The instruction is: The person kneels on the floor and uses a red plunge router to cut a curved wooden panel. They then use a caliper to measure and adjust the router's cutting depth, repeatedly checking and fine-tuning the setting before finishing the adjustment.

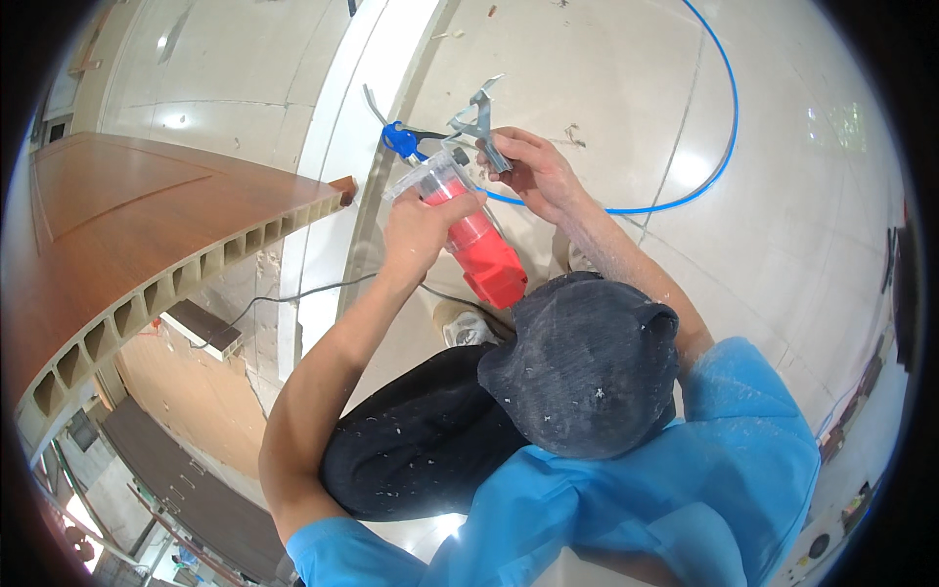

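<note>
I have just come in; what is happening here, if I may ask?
The person's left hand grips a red cylindrical power tool with a clear plastic base. The right hand holds an angled silver metal piece near that base. A thin blue hose curves over the pale tiled floor, and a brown hollow-core panel is at the left.

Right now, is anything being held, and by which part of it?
Yes: the left grip holds a red power tool around its body, near the clear plastic base. The right grip holds a metal bracket by its lower end.
</note>
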{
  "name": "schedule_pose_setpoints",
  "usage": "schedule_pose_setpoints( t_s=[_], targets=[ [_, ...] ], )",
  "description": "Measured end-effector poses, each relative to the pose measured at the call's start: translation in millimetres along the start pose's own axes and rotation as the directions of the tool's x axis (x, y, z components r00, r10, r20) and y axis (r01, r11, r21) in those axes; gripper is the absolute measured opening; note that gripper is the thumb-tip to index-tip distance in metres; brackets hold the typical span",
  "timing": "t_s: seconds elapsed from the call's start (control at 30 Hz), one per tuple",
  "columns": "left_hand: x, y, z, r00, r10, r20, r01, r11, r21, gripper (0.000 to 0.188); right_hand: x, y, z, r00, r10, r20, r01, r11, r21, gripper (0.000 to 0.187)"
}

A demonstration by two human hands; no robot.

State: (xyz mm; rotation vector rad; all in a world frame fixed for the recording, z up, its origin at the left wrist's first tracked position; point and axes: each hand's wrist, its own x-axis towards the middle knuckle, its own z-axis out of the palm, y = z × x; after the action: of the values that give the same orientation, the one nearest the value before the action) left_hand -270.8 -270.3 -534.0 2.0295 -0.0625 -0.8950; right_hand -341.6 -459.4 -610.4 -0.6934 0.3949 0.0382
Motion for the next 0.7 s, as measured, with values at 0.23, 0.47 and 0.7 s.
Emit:
schedule_pose_setpoints(
  t_s=[0.23,0.47,0.7],
  targets=[
    [-7.7,8.8,-9.3,0.989,-0.004,0.149,0.035,0.979,-0.203,0.052,-0.4,7.6,10.5,0.997,-0.073,-0.003,0.072,0.982,-0.173,0.023],
    [-6.8,4.6,-20.0,0.980,-0.093,0.175,0.134,0.962,-0.237,0.051,3.1,18.4,27.6,0.990,-0.131,-0.055,0.116,0.969,-0.217,0.023],
    [-3.9,-5.1,-24.3,0.974,-0.032,0.225,0.107,0.939,-0.327,0.052,-1.9,21.6,35.7,0.997,-0.015,-0.082,0.012,0.999,-0.038,0.022]
  ],
)
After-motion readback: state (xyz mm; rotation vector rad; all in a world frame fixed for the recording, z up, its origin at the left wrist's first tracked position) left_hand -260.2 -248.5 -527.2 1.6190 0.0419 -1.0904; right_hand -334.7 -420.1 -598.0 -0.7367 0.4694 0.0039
